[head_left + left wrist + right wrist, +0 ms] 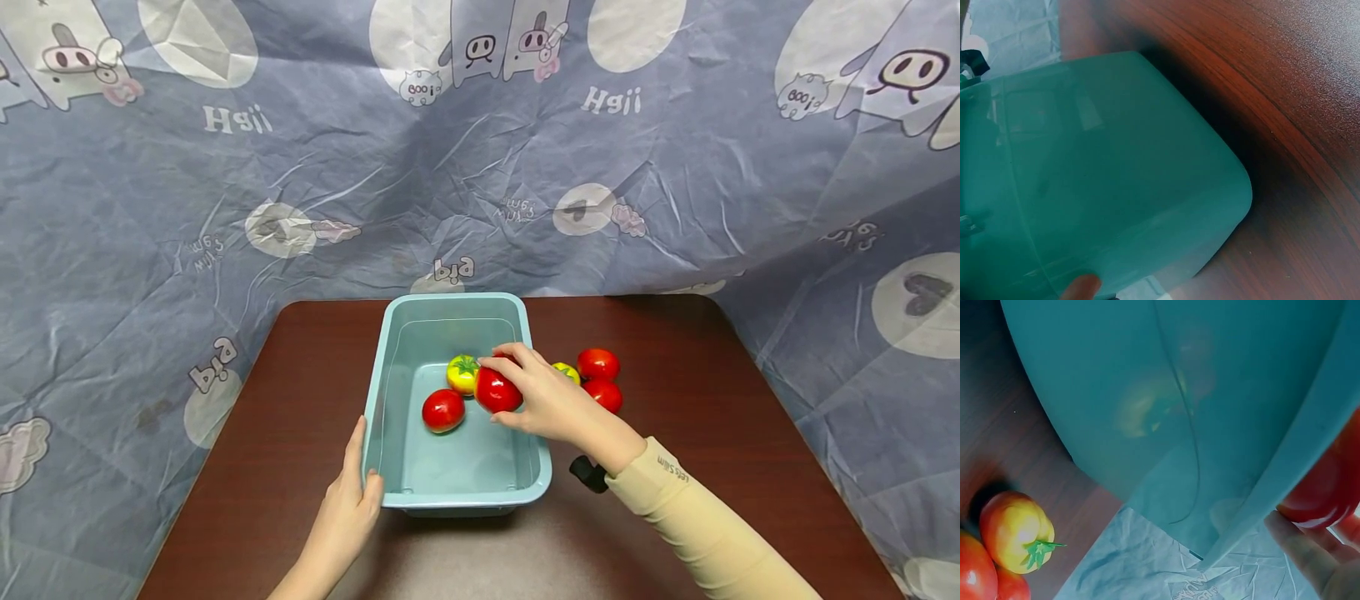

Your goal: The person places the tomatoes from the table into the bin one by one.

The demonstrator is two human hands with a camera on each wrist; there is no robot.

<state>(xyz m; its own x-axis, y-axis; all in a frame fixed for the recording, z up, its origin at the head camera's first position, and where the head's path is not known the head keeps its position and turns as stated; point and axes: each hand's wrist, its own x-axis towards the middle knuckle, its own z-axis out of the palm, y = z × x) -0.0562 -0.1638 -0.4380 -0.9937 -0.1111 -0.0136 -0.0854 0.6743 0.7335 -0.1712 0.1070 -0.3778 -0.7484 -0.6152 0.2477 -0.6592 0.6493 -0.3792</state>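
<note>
Your left grip [351, 498] pinches the near-left rim of a light-blue rectangular plastic bin [468, 500], while your cream-sleeved right forearm [697, 512] slants inward to your right grip [542, 393], spread just wide enough to clasp a glossy red, rounded tomato [497, 393] above the bin.

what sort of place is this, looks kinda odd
Probably a makeshift filming corner indoors, though the room beyond isn't visible: a wrinkled cartoon-print sheet hangs behind and beside a dark wood-grain table, which holds a blue-green tub and some loose tomato-like fruit.
</note>
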